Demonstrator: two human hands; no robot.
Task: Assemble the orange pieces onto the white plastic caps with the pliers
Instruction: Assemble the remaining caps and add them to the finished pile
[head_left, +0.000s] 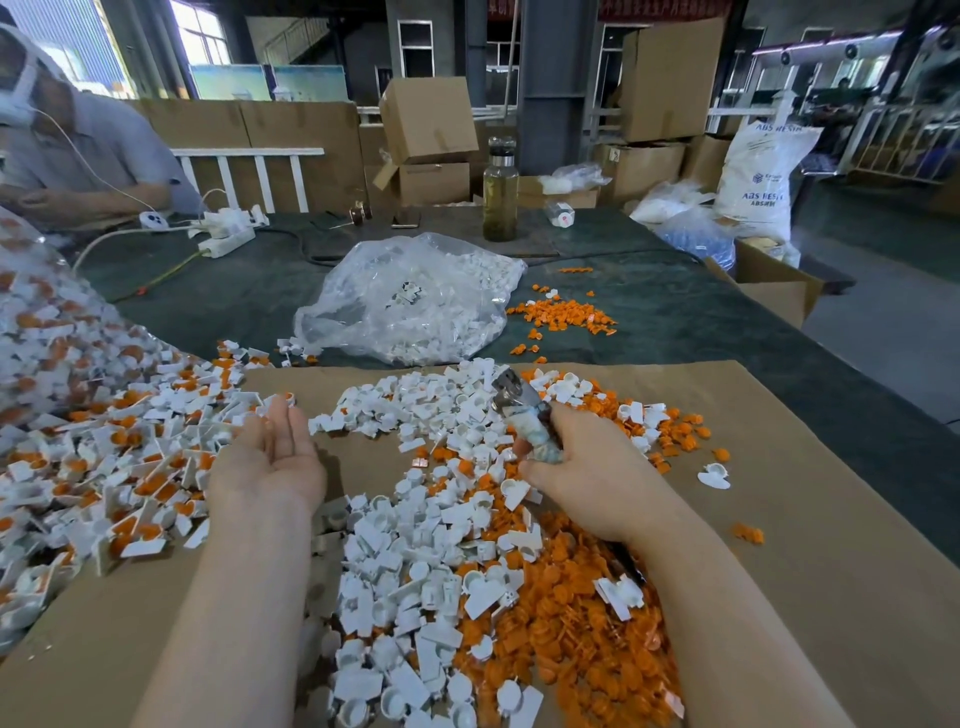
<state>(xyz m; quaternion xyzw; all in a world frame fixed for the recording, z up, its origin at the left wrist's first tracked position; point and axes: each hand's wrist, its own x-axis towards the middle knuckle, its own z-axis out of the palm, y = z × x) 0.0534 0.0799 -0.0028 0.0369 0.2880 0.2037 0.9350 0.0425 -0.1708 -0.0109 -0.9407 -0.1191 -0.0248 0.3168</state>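
Loose white plastic caps (415, 530) and orange pieces (566, 587) lie heaped on a brown cardboard sheet (810, 519). My right hand (582, 467) grips the wrapped handles of the pliers (519, 405), whose metal jaws point up and away over the caps. My left hand (275, 452) is held palm up with straight fingers beside the heap; a white cap with an orange piece in it (287, 398) sits at its fingertips. A pile of assembled caps with orange inserts (119, 467) spreads to the left.
A clear bag of white caps (410, 301) and a small scatter of orange pieces (563, 314) lie on the dark green table cover behind. A bottle (500, 192), power strips (228, 234), cardboard boxes and sacks stand farther back. Another person (78, 150) sits at far left.
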